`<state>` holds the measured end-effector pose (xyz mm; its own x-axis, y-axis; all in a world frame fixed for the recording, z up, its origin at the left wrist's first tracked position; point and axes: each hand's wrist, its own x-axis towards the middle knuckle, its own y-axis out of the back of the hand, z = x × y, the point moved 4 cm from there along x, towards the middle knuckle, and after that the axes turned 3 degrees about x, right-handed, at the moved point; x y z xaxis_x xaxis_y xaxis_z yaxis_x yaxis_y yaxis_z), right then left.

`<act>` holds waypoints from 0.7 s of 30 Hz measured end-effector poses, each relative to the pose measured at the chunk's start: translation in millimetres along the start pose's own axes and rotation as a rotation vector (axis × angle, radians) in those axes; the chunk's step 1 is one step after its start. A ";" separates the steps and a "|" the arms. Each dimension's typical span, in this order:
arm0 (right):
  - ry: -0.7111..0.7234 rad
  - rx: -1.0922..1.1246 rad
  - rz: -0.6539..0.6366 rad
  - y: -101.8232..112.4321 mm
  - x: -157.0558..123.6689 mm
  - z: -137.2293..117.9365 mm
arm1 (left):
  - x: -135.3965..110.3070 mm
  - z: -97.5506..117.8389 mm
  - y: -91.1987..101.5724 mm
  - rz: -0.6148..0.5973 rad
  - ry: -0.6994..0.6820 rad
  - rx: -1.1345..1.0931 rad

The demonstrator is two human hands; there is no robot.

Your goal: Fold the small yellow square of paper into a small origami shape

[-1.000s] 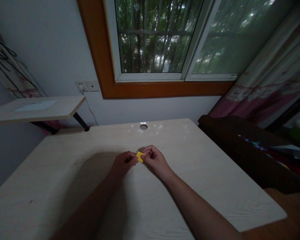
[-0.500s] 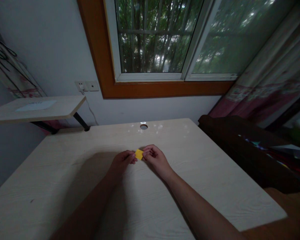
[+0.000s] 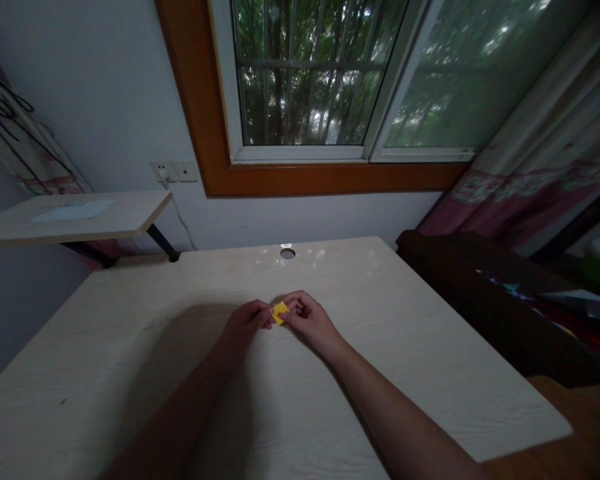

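A small piece of yellow paper (image 3: 281, 311) is held between my two hands, above the pale wooden desk (image 3: 400, 373). Its left edge is pinched by the thumb and fingers of my left hand (image 3: 246, 320). My right hand (image 3: 313, 321) grips it from the other side, the thumb lying across its front and the other fingers curled behind. The fingertips hide parts of the paper, and its outline looks uneven, as if bent or folded. Both hands are closed and close together.
A raised shelf (image 3: 120, 215) on black legs stands at the desk's back left, with a white sheet (image 3: 73, 211) on it. Near the back edge is a round cable hole (image 3: 287, 254). Dark furniture (image 3: 460, 280) borders the desk's right side, below a curtain.
My right thumb has moved left over the yellow paper, and the hands are slightly closer together. The paper's visible outline has gone from a flat square to a bent-looking shape.
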<state>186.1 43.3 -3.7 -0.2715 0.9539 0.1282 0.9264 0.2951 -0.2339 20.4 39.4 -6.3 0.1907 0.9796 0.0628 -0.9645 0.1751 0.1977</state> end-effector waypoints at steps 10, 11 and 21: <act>-0.035 -0.092 0.016 3.2 0.0 6.2 | -1.7 3.0 -1.8 0.000 0.013 0.130; -0.031 -0.105 0.013 3.6 0.0 7.2 | -1.9 4.2 -1.7 -0.003 0.009 0.146; -0.010 -0.179 0.001 1.5 -1.2 3.0 | -3.1 2.7 -0.9 0.006 -0.015 0.138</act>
<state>187.0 42.8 -7.1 -0.2728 0.9548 0.1180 0.9579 0.2809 -0.0586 21.2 35.9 -4.1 0.1886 0.9789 0.0790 -0.9316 0.1529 0.3297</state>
